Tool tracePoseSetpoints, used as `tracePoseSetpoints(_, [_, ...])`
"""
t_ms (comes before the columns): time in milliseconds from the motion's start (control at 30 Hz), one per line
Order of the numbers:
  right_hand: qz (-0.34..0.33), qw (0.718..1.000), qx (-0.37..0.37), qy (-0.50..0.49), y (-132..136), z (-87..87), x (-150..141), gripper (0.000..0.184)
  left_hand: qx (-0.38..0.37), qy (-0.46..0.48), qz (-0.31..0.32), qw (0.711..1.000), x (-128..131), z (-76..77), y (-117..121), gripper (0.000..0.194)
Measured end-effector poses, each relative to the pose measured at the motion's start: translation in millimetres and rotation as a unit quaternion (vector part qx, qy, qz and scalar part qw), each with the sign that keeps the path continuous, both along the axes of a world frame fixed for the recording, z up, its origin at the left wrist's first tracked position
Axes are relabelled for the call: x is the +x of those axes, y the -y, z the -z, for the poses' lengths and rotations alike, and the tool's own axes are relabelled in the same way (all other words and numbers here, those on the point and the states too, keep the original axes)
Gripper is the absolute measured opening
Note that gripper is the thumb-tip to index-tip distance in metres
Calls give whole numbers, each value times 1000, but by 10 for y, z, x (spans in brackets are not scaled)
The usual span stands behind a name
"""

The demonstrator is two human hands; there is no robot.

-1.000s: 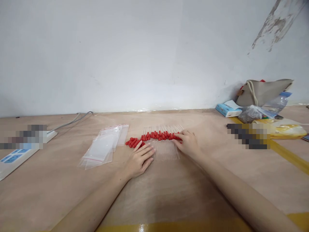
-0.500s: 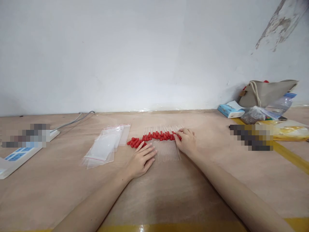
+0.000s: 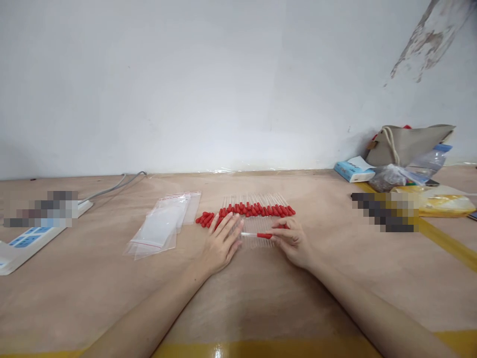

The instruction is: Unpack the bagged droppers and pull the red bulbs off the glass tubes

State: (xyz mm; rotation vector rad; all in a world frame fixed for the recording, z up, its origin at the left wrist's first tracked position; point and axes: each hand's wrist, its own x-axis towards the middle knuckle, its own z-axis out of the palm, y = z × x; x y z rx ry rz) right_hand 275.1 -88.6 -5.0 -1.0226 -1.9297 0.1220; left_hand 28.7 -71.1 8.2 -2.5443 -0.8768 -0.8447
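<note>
Holding one dropper point(image 3: 264, 235) crosswise beside the red row point(image 3: 253, 209)

The dropper is pinched by its bulb in my right hand point(image 3: 296, 241), thumb and forefinger together on it. More red shows among those fingers, and I cannot tell whether it is a second bulb. The clear tube points left and ends at the forefinger of my left hand point(image 3: 220, 246). My left fingers lie long and slightly apart over the left part of the row; whether they grip the tube, I cannot tell.

All this sits midway along the worktop point(image 3: 74, 288), nearer its far edge. The other droppers' tubes point(image 3: 257, 223) fan out from the row, some toward the far edge, some toward the near one, and mine crosses above the near set.

I judge the step in hand to be passing a single dropper across to my left. The next move, to my mind, calls for a light left pinch on the tube before the right lets go, kept level so that nothing below gets knocked.

Clear bags point(image 3: 152, 226) lie overlapped just left of the row, with a power strip point(image 3: 26, 242) farther toward the left edge. Tissues point(image 3: 353, 171) sit at the far right.
</note>
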Motion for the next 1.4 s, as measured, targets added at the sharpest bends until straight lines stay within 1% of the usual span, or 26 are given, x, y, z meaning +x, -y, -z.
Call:
tracePoseSetpoints(67, [-11, 1000, 4, 19, 25, 18, -35, 16, 16, 1, 10, 1000, 9, 18, -3, 33])
tracePoseSetpoints(167, [-16, 999, 1, 51, 45, -41, -59, 18, 29, 15, 18, 999, 16, 45, -9, 19])
tracePoseSetpoints(233, [-16, 996, 7, 93, 56, -113, -77, 22, 33, 16, 16, 999, 23, 50, -9, 16])
tracePoseSetpoints(300, [-9, 991, 30, 129, 62, -170, -115, 28, 35, 13, 16, 999, 30, 45, -6, 16])
tracePoseSetpoints(367, [5, 987, 61, 151, 59, -183, -173, 26, 37, 13, 16, 999, 34, 38, -4, 17])
tracePoseSetpoints(433, [22, 983, 92, 157, 51, -150, -237, 17, 37, 17, 16, 999, 38, 35, -3, 18])
tracePoseSetpoints(500, [38, 981, 115, 154, 45, -94, -287, 13, 42, 25, 20, 999, 47, 37, -5, 19])
tracePoseSetpoints(567, [50, 979, 130, 148, 45, -43, -315, 11, 45, 25, 27, 998, 65, 41, -7, 20])
tracePoseSetpoints(633, [52, 977, 141, 150, 48, -11, -322, 11, 47, 20, 32, 998, 85, 44, -6, 17])
tracePoseSetpoints(733, [47, 973, 157, 160, 49, 6, -310, 11, 50, 17, 28, 998, 100, 43, 5, 9])
tracePoseSetpoints(800, [45, 970, 165, 171, 46, 4, -297, 11, 50, 12, 23, 998, 92, 39, 17, 9])
tracePoseSetpoints(933, [41, 967, 164, 192, 45, -11, -269, 14, 58, 6, 22, 998, 62, 32, 40, 9])
tracePoseSetpoints(1133, [5, 966, 141, 218, 65, -32, -243, 13, 59, 0, 28, 998, 89, 17, 65, 7])
tracePoseSetpoints(1233, [0, 966, 131, 223, 66, -53, -155, 13, 57, 8, 30, 998, 30, 4, 55, 7])
tracePoseSetpoints(1267, [4, 968, 125, 217, 60, -65, -100, 13, 55, 16, 24, 998, -18, 4, 41, 7])
tracePoseSetpoints(1333, [31, 978, 113, 175, 34, -91, 32, 12, 44, 39, -1, 998, -137, 13, -4, 8])
tracePoseSetpoints(1400, [63, 990, 91, 88, -6, -113, 155, 13, 15, 65, -31, 997, -238, 39, -58, 12])
